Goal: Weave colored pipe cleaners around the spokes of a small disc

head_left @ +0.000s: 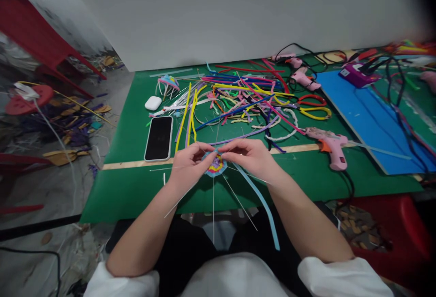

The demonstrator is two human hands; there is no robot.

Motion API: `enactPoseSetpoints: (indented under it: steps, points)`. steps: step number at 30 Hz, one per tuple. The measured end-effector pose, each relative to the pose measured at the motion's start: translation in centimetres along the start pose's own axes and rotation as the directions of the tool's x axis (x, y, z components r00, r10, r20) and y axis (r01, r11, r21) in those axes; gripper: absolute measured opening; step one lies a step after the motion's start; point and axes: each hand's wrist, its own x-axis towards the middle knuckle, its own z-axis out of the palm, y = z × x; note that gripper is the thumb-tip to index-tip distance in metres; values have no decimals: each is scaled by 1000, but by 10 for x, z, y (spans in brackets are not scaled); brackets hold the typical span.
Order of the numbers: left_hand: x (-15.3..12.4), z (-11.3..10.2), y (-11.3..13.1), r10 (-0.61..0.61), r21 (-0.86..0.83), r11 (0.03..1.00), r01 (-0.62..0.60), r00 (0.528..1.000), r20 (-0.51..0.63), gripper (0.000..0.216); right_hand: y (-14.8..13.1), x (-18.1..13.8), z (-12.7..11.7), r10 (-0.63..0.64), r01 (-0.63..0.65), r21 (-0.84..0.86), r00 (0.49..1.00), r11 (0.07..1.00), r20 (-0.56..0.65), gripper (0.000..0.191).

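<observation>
L hand (190, 163) & R hand (251, 155) are pinching disc (215, 166) at far rim, fingertips nr-closed; blue strip (264, 201) is slanting nearward, closer to R.

A plain pale wall (218, 20) rises behind the green table (119, 197). At left, a red chair (30, 29) and red stool (41, 101) stand on a grey floor (114, 95) littered with scraps (78, 117); the light is dull.
</observation>
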Motion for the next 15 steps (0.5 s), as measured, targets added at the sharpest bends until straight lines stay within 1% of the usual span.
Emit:
enactPoseSetpoints:
  steps: [2, 7, 11, 13, 15]
  points:
    - [0, 0, 1, -8, 12, 1000, 8, 1000, -9, 15, 1, 0, 0, 1, -1, -8, 1000, 1000, 2, 16]
    - [2, 0, 0, -25, -18, 999, 26, 999, 25, 19, 3, 1, 0, 17, -17, 16, 1000, 1000, -7, 18]
    - [1, 0, -3, -21, 18, 1000, 22, 999, -37, 18, 0, 0, 0, 116, -119, 70, 992, 990, 45, 24]
    - [0, 0, -3, -7, 49, 999, 9, 999, -41, 17, -4, -1, -1, 168, -172, 58, 983, 983, 69, 25]
    - [0, 0, -3, 12, 67, 998, -9, 999, -42, 15, -8, -1, -2, 193, -195, 23, 979, 981, 70, 25]
